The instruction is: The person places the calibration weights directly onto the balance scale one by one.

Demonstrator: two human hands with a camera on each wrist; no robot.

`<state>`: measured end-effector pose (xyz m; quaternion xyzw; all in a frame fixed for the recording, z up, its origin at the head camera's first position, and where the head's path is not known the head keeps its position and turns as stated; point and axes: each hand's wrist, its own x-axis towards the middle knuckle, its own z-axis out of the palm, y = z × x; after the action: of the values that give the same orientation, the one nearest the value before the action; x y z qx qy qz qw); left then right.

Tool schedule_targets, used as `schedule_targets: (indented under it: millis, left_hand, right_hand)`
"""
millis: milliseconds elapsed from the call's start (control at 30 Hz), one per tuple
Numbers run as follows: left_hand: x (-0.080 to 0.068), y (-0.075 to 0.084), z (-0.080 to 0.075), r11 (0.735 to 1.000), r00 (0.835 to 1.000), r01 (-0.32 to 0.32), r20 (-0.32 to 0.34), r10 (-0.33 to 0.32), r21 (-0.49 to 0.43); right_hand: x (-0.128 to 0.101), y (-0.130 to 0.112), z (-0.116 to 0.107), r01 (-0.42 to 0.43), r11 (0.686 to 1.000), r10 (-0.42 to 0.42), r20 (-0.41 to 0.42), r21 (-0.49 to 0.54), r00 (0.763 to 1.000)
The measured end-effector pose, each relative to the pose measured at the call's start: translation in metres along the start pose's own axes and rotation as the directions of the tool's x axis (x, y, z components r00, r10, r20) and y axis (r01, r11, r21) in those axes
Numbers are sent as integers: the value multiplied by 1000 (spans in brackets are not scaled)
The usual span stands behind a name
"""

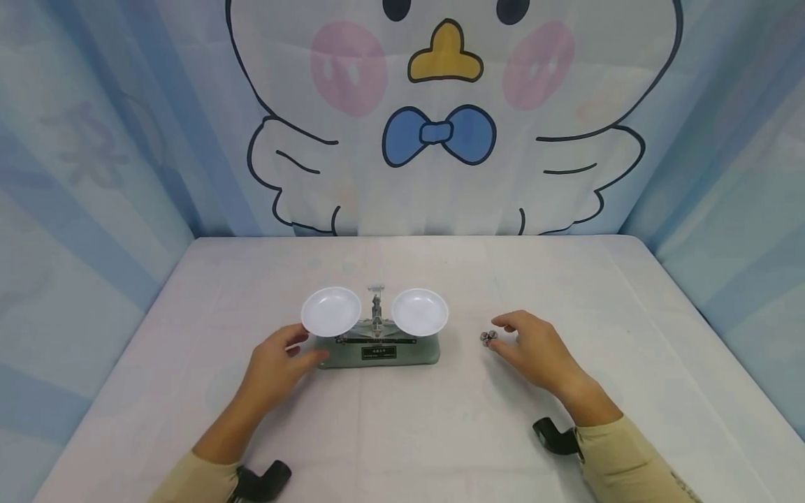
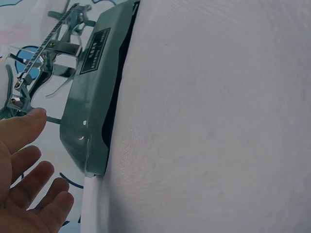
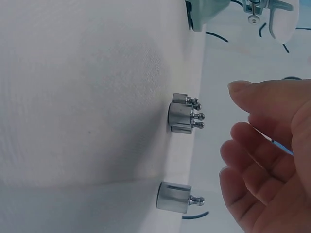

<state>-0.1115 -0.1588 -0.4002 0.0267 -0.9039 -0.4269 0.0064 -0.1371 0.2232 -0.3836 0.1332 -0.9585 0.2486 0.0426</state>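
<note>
1. The balance base (image 2: 90,107) appeared as painted metal, smooth with a soft gloss.
2. The pans (image 1: 331,311) looked like smooth, slightly glossy plastic.
3. The beam (image 2: 46,44) showed bright bare metal.
4. The weights (image 3: 181,115) were metal with satin sides and polished knobs (image 3: 196,200).
5. The table cover (image 1: 402,426) was matt, finely woven cloth.
6. The backdrop (image 1: 440,199) was matt printed cloth.

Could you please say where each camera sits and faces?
Head: head-worn, facing forward and down at the balance scale; left hand and right hand show.
Left wrist: wrist-worn, facing the balance scale; left hand shows.
Right wrist: wrist-worn, facing metal weights; right hand shows.
Head and right wrist views share metal weights.
</note>
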Motion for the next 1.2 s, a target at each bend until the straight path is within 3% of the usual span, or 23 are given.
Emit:
schedule_targets:
  millis: [267, 467, 1200]
  left_hand:
    - [1, -2, 7, 1000, 1000, 19, 26, -18, -19]
    - [2, -3, 12, 1000, 1000, -17, -3, 17, 1]
    - [4, -5, 18, 998, 999, 29, -28, -28, 54]
  right_hand:
    - [0, 6, 6, 2, 1000, -2, 40, 15, 999]
    - [0, 7, 8, 3, 1000, -3, 53, 8, 999]
    - [6, 6, 10, -2, 1000, 3, 83, -13, 997]
